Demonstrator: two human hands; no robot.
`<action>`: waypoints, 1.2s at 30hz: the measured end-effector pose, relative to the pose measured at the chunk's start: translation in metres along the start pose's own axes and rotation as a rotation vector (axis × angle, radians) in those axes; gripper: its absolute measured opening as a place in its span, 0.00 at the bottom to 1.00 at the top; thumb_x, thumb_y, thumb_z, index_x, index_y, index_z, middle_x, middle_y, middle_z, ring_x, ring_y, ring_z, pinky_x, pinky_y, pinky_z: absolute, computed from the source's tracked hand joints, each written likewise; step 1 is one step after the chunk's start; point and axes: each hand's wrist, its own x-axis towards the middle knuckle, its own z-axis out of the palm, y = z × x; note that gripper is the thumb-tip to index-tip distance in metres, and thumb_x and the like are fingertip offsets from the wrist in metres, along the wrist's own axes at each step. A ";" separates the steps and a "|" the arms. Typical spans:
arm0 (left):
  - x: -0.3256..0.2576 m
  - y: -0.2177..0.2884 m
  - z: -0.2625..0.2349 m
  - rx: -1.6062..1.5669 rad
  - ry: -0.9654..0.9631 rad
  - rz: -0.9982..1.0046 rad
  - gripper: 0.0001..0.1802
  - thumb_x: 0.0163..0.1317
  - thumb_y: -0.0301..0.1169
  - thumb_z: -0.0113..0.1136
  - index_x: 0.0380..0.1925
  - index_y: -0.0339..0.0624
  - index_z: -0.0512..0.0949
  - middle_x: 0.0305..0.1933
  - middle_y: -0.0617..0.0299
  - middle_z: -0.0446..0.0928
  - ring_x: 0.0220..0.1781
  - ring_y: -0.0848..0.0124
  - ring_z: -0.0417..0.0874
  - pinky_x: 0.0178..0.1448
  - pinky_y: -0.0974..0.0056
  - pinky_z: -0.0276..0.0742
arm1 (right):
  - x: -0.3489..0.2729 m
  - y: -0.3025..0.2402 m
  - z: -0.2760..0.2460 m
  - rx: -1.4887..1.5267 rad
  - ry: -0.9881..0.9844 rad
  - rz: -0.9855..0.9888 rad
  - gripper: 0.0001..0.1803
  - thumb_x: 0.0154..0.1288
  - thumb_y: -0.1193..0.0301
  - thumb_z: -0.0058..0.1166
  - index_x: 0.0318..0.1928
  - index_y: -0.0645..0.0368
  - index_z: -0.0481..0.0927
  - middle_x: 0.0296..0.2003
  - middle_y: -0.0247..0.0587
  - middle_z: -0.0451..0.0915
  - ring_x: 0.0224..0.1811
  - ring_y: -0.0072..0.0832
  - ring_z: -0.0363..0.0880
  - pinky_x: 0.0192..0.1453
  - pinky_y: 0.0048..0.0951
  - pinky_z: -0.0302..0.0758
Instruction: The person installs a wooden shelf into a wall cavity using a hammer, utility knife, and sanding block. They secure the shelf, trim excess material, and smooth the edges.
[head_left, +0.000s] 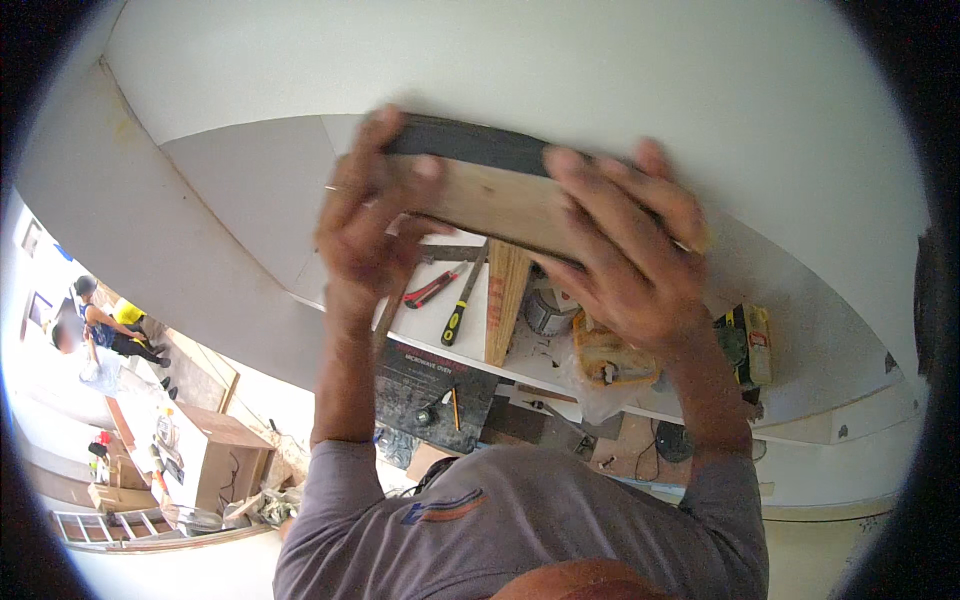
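Note:
Both hands hold a pale wooden block with a black sheet or strip along its far side. It is raised in front of me, at or close to a smooth white panel; I cannot tell if they touch. My left hand grips the block's left end, thumb on the wood and fingertips at the black edge. At the right end, my right hand lies across it, fingers curled over the wood. Both hands are slightly blurred.
Below on a white shelf lie a red utility knife, a tool with a yellow-black handle, a wood strip, a grey can and a yellow tub. A person is far left, near a wooden box and a ladder.

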 end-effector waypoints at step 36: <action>-0.001 0.002 -0.005 -0.165 -0.011 -0.140 0.31 0.38 0.30 0.79 0.49 0.44 0.86 0.73 0.45 0.69 0.73 0.50 0.73 0.68 0.51 0.77 | 0.004 -0.003 0.001 0.068 0.004 0.042 0.33 0.43 0.68 0.80 0.53 0.60 0.81 0.63 0.44 0.79 0.63 0.39 0.74 0.74 0.52 0.68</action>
